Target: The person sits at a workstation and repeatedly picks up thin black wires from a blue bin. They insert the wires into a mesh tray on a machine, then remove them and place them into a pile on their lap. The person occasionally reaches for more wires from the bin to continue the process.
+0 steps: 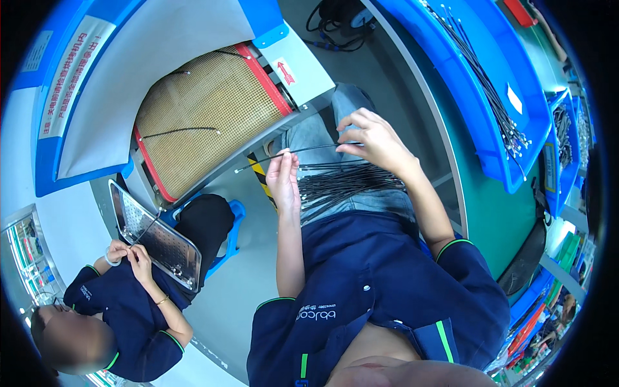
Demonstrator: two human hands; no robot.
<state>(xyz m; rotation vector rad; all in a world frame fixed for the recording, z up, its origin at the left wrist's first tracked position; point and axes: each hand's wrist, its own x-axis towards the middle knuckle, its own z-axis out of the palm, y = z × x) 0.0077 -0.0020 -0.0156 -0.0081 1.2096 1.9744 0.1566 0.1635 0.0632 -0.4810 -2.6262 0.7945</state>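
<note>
Grey factory floor spreads beneath a conveyor whose tan mesh belt (206, 116) carries a few thin black cables past a blue housing (58, 109). To the right, a long blue bin (496, 129) holds more black cables. Lower left, a seated co-worker in a dark uniform (122, 316) handles a perforated metal tray (151, 235). On the person's lap lies a bundle of black cables (348, 184), just beneath both hands. The right hand (377, 138) pinches one end of a single black cable (290, 155); the left hand (284, 180), fingers upright and closed loosely, grips it further along, its metal tip pointing toward the belt.
</note>
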